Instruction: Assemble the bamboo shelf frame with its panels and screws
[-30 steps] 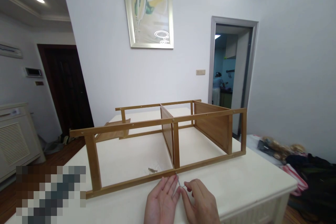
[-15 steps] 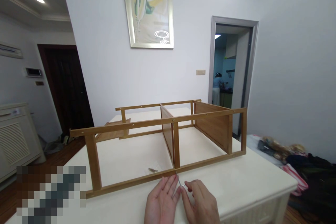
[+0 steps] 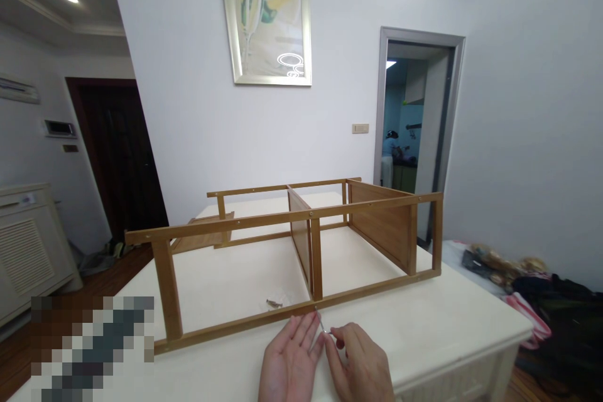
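A wooden shelf frame (image 3: 372,291) lies on its side, with two panels fitted across it. My right hand (image 3: 362,361) pinches a small bent hex key (image 3: 322,325) whose far end meets the frame's near lower rail, at the foot of the middle upright. Palm up, my left hand (image 3: 289,361) has its fingers stretched out, the fingertips beside the key and close to the rail. Behind that rail lie some small screws (image 3: 274,304) by a clear plastic bag, partly hidden by the wood. The exact seat of the key's tip is too small to make out.
The frame rests on a white table (image 3: 452,320). A loose wooden panel (image 3: 198,235) lies at its far left end. To the right, clothes and bags (image 3: 556,301) are heaped low by the wall. Another person (image 3: 388,152) stands beyond the doorway (image 3: 382,107).
The hex key has turned slightly in my right hand, its short bend now pointing differently. My left hand and the frame stay practically where they were.
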A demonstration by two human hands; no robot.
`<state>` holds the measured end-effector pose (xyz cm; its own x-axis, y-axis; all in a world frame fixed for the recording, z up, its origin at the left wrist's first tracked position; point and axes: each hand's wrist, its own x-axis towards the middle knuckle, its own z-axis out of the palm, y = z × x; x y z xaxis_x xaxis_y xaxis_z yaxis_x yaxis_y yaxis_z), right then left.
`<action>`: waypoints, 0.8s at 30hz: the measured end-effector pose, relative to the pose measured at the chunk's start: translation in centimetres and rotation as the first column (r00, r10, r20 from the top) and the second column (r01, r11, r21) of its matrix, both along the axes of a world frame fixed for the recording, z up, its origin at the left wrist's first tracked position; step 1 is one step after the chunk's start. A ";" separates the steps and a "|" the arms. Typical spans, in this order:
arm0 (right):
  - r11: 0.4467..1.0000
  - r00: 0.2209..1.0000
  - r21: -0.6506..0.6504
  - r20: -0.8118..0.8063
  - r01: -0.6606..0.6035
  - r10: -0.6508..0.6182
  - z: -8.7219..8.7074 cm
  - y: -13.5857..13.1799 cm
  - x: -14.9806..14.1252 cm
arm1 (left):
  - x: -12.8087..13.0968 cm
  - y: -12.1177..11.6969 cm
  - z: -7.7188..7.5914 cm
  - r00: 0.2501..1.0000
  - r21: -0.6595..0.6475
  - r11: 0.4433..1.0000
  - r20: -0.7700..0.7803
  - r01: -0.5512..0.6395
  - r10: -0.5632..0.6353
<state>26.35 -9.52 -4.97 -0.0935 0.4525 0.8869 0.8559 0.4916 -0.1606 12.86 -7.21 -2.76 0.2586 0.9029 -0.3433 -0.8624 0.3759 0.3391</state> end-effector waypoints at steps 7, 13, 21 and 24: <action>1.000 1.000 -0.019 0.015 0.020 -0.020 -0.2 0.1 0.0 | 0.0 0.0 0.1 1.000 -0.004 1.000 0.000 0.002 -0.002; 0.999 1.000 -0.050 0.001 0.002 -0.002 0.0 0.3 -0.1 | 0.0 -0.1 0.1 1.000 -0.012 1.000 0.003 0.006 -0.006; 0.999 0.999 -0.029 -0.032 0.024 -0.025 -0.1 0.3 -0.1 | 0.0 0.0 0.2 1.000 -0.020 1.000 0.001 0.009 -0.009; 0.998 0.998 -0.005 -0.030 0.055 -0.055 0.1 0.2 -0.2 | 0.0 0.1 0.1 1.000 -0.014 1.000 0.004 0.005 -0.005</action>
